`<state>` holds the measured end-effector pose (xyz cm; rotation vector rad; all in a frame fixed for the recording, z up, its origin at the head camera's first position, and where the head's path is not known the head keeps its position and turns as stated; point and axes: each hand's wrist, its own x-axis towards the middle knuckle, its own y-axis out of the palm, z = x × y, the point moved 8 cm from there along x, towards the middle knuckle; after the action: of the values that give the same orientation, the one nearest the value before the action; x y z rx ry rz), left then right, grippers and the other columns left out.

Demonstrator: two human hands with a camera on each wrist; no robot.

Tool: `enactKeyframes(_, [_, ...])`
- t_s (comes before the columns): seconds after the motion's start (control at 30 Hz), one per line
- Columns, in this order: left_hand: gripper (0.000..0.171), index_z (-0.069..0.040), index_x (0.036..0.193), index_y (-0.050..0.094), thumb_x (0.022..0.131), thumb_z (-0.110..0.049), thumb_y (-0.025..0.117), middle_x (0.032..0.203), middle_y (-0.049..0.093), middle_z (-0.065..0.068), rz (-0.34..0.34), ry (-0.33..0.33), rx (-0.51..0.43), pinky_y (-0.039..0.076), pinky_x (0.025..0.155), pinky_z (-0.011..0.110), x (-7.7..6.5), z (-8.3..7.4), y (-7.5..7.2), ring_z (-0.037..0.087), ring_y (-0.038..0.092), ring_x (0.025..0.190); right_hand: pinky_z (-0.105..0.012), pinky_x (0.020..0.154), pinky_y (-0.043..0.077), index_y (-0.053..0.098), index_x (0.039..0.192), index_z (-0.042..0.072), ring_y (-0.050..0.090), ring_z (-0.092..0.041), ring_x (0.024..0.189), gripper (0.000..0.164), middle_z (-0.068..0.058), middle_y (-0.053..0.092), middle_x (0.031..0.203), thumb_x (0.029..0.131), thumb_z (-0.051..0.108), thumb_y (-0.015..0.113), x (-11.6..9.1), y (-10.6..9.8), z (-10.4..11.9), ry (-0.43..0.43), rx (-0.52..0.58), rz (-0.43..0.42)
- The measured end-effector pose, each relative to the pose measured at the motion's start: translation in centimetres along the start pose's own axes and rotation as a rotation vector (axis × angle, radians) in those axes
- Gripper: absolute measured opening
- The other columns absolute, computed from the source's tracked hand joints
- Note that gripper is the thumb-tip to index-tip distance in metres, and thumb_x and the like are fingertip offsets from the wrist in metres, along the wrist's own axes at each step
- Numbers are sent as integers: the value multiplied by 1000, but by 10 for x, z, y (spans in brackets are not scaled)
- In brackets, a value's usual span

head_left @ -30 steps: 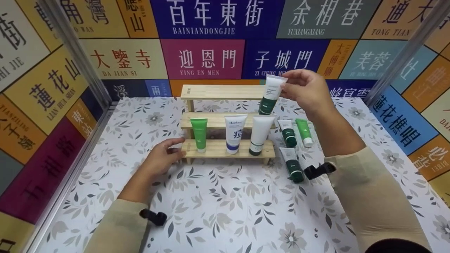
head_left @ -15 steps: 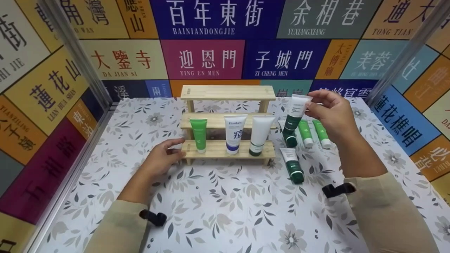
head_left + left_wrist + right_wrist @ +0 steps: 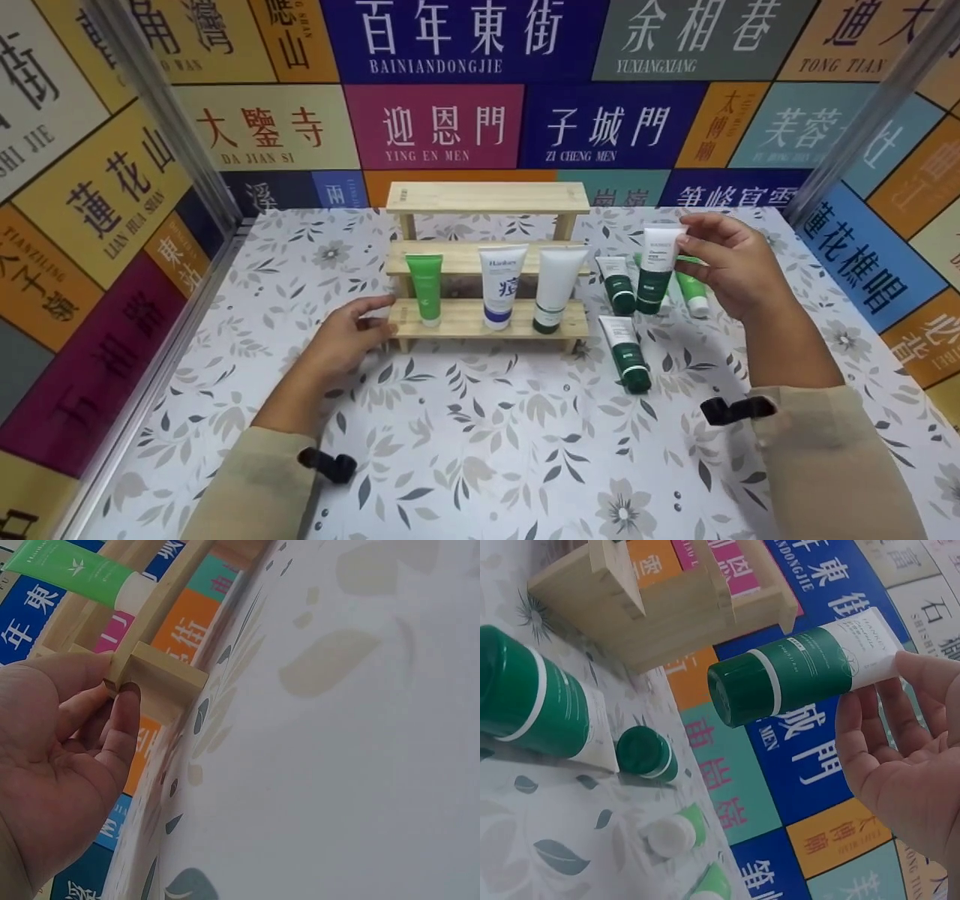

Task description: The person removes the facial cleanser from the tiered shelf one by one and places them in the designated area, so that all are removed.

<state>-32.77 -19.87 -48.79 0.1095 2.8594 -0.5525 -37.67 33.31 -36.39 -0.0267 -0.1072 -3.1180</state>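
Note:
My right hand (image 3: 731, 266) pinches the flat top end of a white and dark-green squeeze tube (image 3: 658, 270), cap down, over the tubes at the shelf's right. In the right wrist view the tube's dark-green cap (image 3: 739, 690) points away from the palm. My left hand (image 3: 349, 337) grips the left end of the lowest step of a three-step wooden shelf (image 3: 487, 196), thumb above and fingers curled below. On that step stand a green tube (image 3: 426, 289), a white and blue tube (image 3: 501, 281) and a large white tube (image 3: 556, 285) with a dark-green cap.
Two white and dark-green tubes (image 3: 626, 356) lie on the flowered tabletop (image 3: 480, 450) right of the shelf. A light-green tube (image 3: 691, 291) lies beside them, and another is mostly hidden behind the held tube. Printed sign panels (image 3: 435, 124) wall in the back and sides.
My right hand has carried the held tube from in front of the top step rightward and down to the tubes on the table. My left hand has stayed on the shelf.

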Motion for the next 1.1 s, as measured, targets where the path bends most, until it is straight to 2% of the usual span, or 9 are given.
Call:
enactKeyframes(0.1, [56,-23,153,59,100,-19,75,137,68,11,1,4,-10,58,88,29,0,0,0,21,66,117,-28,85,65,72,128,14,70,-14,104,35,3,66,114,95,15,82,0,-9,-7,13,22,-9])
enactKeyframes(0.23, [56,-23,153,59,99,-18,75,136,68,11,0,1,-28,58,90,30,0,-1,1,21,65,117,-29,84,66,71,128,12,73,-15,101,34,2,67,114,95,10,81,-3,-18,-17,18,119,3])
enactKeyframes(0.33, [56,-22,153,59,100,-18,75,137,68,11,0,13,-26,58,91,30,0,0,1,21,65,118,-30,84,66,72,128,13,72,-15,101,33,2,68,113,96,9,80,-5,-24,-23,18,137,-3])
enactKeyframes(0.53, [55,-27,152,60,100,-21,75,135,69,11,-26,17,33,54,77,29,-1,1,-2,21,65,113,-30,86,65,73,128,12,72,-16,100,31,1,68,113,98,4,76,-10,-32,-36,20,188,23])
enactKeyframes(0.7, [54,-28,153,60,101,-22,74,136,69,10,-14,1,10,50,64,28,-2,1,-1,20,65,108,-30,85,65,74,125,12,73,-15,99,28,2,70,111,99,2,73,-12,-39,-47,41,202,33])
enactKeyframes(0.8, [54,-30,153,59,101,-22,74,137,69,9,-12,-12,10,48,62,29,-2,1,-2,21,64,107,-30,84,65,75,126,12,73,-15,97,27,3,71,111,100,3,72,-11,-42,-52,49,178,42])
enactKeyframes(1.0, [54,-28,153,59,101,-22,74,141,68,9,-16,0,9,56,81,31,-2,-1,-2,21,64,115,-30,84,64,75,125,17,73,-14,99,26,6,71,116,100,8,74,-8,-50,-70,130,124,53])
enactKeyframes(1.1, [55,-25,154,59,101,-21,74,141,67,11,-8,13,-7,57,84,30,-2,-2,-1,20,65,115,-30,85,63,76,123,19,73,-13,99,25,8,71,115,100,10,75,-9,-55,-82,198,110,53])
